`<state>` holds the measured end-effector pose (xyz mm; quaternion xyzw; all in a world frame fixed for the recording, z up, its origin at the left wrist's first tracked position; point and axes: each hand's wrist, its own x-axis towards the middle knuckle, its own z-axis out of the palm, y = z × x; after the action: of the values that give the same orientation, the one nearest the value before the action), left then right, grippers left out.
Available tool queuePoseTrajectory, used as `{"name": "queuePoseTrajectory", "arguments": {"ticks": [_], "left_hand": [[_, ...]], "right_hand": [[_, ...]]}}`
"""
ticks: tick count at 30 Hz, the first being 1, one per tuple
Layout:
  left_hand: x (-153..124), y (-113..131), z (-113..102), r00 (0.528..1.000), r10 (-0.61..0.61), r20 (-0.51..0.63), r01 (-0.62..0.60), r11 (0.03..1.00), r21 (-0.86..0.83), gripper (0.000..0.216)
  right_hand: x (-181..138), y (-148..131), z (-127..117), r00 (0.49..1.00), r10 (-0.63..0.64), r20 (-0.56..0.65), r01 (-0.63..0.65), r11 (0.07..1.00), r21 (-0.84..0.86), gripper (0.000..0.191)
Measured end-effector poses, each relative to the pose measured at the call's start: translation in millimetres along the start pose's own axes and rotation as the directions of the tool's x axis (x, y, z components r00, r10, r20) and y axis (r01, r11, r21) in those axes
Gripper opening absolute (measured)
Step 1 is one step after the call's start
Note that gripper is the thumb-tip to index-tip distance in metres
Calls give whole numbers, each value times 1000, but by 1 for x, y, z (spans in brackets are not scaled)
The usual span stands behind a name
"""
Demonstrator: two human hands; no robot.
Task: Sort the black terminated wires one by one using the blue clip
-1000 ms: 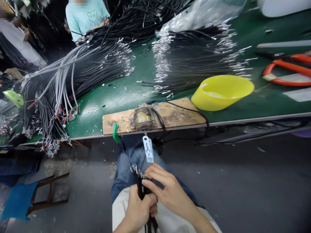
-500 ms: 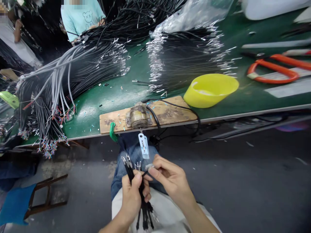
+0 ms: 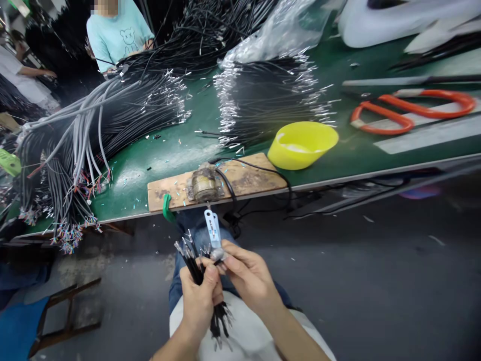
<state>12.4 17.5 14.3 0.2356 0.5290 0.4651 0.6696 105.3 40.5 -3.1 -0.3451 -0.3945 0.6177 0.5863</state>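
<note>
A bundle of short black cables (image 3: 192, 266) with bare silvery ends is gripped in my left hand (image 3: 200, 298), its fingers wrapped round it. The lower cable ends hang beneath that hand. My right hand (image 3: 252, 281) is closed in a pinch at one black cable's end, close beside the left fingers. A greyish, shiny patch shows at its fingertips; I cannot make out what it is. Right above the fingertips hangs a light-blue clothes peg (image 3: 213, 228), attached to the shaft of a small motor (image 3: 205, 185). Whether the cable touches the peg cannot be told.
The motor sits on a wooden board (image 3: 251, 175), held at the table edge by a green clamp (image 3: 167, 206). Nearby are a yellow cup (image 3: 302, 145), orange-handled scissors (image 3: 387, 118), and piles of black cables (image 3: 270, 98). Across the table is a person (image 3: 122, 37).
Both hands have moved slightly up and left in view, and the right fingertips have come closer to the peg's lower end. The camera view has shifted a little.
</note>
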Motion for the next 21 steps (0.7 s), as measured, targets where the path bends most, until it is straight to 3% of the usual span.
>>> {"name": "queuePoseTrajectory", "arguments": {"ticks": [2,7,11,13,14,16,18,19,20,21], "left_hand": [[-1,0,-2,1000,7,5,-7,1000,24,49],[-3,1,-4,1000,6,-15,-5,998,64,44],[-3,-1,-3,999,46,-19,-44,994,103,43],[-3,-4,-2,994,90,-55,-83,989,119,39],[-2,-6,-1,991,112,-80,-101,987,123,37],[0,-8,-2,978,170,-120,-150,976,157,34],[2,-9,-3,968,217,-125,-188,959,211,35],[3,-8,-5,966,230,-116,-198,951,237,36],[5,-7,-7,967,233,-101,-201,945,257,38],[6,-4,-9,970,227,-85,-197,943,267,38]], "right_hand": [[1,-2,-1,998,60,4,-60,996,62,26],[1,-13,-2,995,-93,-25,89,985,-147,13],[1,-11,4,994,72,-78,-67,996,62,29],[0,-6,8,986,103,-130,-94,993,73,30],[-1,-4,9,984,45,-172,-46,999,0,27],[-1,-3,10,945,-229,-235,163,949,-271,18],[0,-4,7,851,-500,-161,353,771,-531,14],[1,-5,4,827,-554,-98,401,702,-588,15],[2,-7,1,836,-547,-42,421,689,-590,15],[4,-8,-1,874,-485,6,410,732,-544,14]]}}
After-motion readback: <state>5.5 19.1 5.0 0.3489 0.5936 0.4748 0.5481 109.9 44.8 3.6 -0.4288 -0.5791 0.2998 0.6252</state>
